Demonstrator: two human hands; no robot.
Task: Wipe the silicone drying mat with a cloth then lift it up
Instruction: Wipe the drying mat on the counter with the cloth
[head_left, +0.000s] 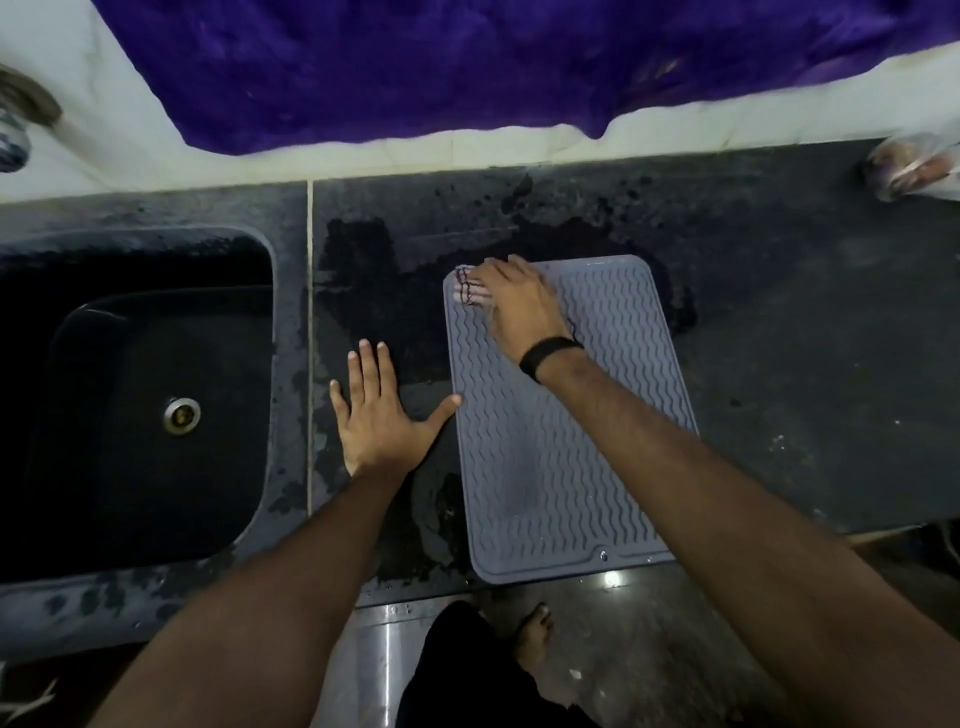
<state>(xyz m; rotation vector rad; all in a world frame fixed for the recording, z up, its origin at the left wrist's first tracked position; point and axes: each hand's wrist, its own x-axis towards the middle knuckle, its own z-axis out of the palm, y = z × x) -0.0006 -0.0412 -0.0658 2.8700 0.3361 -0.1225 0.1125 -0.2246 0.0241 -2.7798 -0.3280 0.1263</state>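
Note:
A grey silicone drying mat (566, 447) with wavy ridges lies flat on the dark counter, its near edge at the counter's front. My right hand (522, 306) presses a pale cloth (470, 291) with dark stitching onto the mat's far left corner; most of the cloth is hidden under the palm. My left hand (376, 410) lies flat on the counter left of the mat, fingers spread, the thumb tip touching the mat's left edge.
A dark sink (135, 395) with a metal drain is set in the counter at the left. Wet patches darken the counter (805, 338) around the mat. A purple fabric (467, 67) hangs over the back. A clear plastic bag (914, 166) sits far right.

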